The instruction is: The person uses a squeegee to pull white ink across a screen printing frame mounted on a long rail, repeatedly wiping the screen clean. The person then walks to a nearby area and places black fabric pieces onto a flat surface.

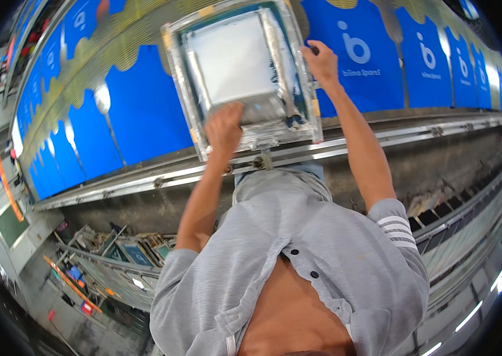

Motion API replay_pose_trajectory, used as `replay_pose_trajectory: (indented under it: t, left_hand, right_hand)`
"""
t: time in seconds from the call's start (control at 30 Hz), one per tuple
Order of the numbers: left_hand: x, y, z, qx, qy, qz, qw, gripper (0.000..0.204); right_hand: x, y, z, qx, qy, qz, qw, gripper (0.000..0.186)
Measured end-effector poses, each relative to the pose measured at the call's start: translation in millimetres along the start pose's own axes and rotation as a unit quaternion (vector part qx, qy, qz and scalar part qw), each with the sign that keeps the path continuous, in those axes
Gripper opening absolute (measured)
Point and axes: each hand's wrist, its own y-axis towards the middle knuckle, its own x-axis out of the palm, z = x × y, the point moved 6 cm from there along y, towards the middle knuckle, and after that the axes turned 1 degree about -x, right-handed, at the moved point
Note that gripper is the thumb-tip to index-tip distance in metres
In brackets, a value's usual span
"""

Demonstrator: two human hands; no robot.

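A screen-printing frame (181,89), edged in silvery tape, lies tilted on the long table in front of me. Inside it is a pale mesh (230,56) with smears of white ink (273,44) along its sides. My left hand (224,127) is wrapped round the left end of a wide grey squeegee (266,110) at the near end of the mesh. At the frame's upper right side, my right hand (323,64) is closed around a small dark handle (314,50). The fingers' undersides are hidden.
Blue printed panels (144,110) with white logos line the table on both sides of the frame. A metal rail (405,133) runs along the table's near edge. Racks holding more frames (135,254) stand behind me at lower left.
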Motion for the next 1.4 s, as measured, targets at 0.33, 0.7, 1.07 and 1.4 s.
replay_pose_trajectory:
  t: [0.33,0.7,1.07,1.4]
  left_hand:
    - [-58.5,-59.0,-24.6,-0.015,-0.066,-0.015,0.998,0.042]
    - [-144.3,-127.9,-228.6,-0.059,0.022,-0.082,0.995,0.041]
    - [-149.0,-121.5,-264.5,-0.073,0.02,-0.123,0.99,0.03]
    - [-150.8,-116.4,-274.8,-0.151,0.053,-0.23,0.96,0.027]
  right_hand:
    - [17.7,-30.7,-80.9,-0.008,0.028,0.047,0.998,0.03]
    - [232.4,-130.5,-162.6,0.001,0.172,0.035,0.984,0.023]
    - [265.2,-137.8,-168.7,0.019,0.088,0.008,0.996,0.026]
    - [272.0,-149.0,-227.8,-0.179,-0.155,0.05,0.97,0.021]
